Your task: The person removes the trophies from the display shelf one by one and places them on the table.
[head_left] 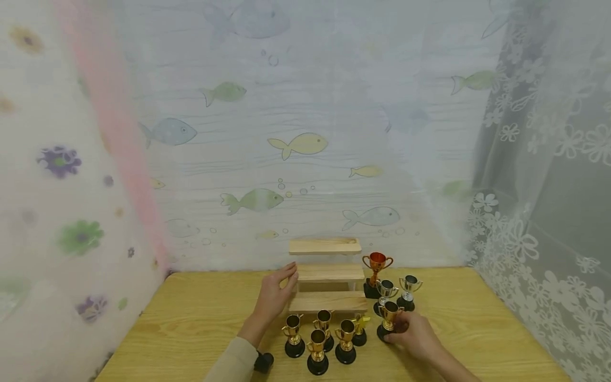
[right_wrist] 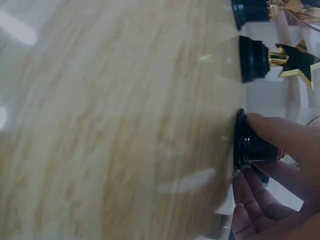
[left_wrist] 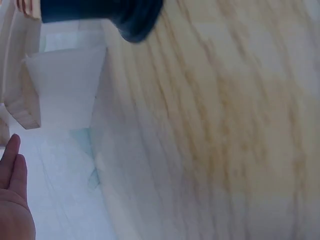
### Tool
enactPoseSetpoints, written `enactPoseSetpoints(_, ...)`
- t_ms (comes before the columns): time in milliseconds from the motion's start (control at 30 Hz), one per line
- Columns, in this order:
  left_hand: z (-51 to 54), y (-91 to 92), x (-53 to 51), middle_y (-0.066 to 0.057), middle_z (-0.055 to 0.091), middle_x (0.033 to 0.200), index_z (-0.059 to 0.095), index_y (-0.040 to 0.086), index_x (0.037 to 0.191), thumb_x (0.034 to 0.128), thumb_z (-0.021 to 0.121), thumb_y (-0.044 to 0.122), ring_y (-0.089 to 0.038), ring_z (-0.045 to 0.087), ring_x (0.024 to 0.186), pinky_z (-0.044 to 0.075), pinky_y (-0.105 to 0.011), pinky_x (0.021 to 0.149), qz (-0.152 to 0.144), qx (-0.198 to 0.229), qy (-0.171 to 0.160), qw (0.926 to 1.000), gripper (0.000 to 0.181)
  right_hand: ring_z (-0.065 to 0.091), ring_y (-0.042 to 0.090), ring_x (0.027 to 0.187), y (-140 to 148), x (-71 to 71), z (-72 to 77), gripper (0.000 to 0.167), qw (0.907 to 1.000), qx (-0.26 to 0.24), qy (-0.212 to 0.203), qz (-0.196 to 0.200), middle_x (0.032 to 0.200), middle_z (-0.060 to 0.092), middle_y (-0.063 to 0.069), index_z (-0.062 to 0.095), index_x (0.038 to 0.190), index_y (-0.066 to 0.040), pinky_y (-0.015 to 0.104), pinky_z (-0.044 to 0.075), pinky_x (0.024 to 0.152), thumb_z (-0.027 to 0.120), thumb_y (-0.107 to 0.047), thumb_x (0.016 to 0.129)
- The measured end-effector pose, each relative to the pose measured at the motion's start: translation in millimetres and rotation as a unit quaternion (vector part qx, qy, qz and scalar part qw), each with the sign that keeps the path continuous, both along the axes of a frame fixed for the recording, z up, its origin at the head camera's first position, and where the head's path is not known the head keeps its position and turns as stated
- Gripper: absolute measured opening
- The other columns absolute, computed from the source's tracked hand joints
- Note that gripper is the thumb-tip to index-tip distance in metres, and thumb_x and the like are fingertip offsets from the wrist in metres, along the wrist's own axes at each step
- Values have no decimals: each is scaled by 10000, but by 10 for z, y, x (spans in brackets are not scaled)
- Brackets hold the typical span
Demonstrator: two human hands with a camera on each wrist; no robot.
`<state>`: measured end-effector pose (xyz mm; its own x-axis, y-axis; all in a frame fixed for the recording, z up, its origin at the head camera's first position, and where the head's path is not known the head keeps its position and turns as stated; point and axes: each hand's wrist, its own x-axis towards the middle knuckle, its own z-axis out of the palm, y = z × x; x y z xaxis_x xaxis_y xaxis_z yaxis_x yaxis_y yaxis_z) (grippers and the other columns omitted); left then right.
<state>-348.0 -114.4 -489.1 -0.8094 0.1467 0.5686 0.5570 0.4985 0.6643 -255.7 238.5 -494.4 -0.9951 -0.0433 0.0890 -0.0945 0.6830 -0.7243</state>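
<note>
At the left side of a three-step wooden display stand, my left hand lies with fairly straight fingers close to the middle step's edge. In the left wrist view its fingertips point toward the stand's wooden boards; contact is unclear. My right hand pinches a small gold trophy cup at its black base, thumb on one side and fingers on the other. The cup stands upright at table level, right of a gold star trophy.
Several gold trophy cups stand before the display stand. Silver cups and a taller red-bronze cup stand to its right. A small black object lies by my left sleeve. A fish-patterned curtain hangs behind the wooden table.
</note>
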Motion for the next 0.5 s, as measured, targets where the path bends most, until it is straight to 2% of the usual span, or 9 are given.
enactPoseSetpoints(200,33,0,29,-173,592,1431,652,-52,1320,1053,600,208,-369,567,1319,460,-529,1080,-85,-232,49,9997,376,595,156,789,34,5,-44,274,9999,34,9,120,823,655,13,713,881,-22,319,506,679,913,-120,721)
enactPoseSetpoints(300,57,-21,30,-153,547,1487,652,-41,1327,1057,593,197,-347,561,1331,486,-509,1059,-248,-312,54,9992,365,581,161,789,86,23,-16,344,9995,20,-39,304,852,634,33,704,981,25,305,500,674,899,-111,731)
enactPoseSetpoints(433,143,-106,63,-68,470,1571,646,14,1366,1051,608,212,-301,538,1362,505,-494,1048,-440,-382,-103,9982,374,578,177,814,232,73,167,463,9985,-11,-129,538,931,621,71,661,1172,81,318,506,685,846,-89,783)
enactPoseSetpoints(500,203,-187,113,-8,451,1587,636,58,1396,1041,627,245,-286,508,1391,489,-503,1066,-332,-560,-132,9978,401,592,180,847,330,121,298,432,9987,73,-10,509,990,640,85,651,1208,77,329,511,697,806,-84,838)
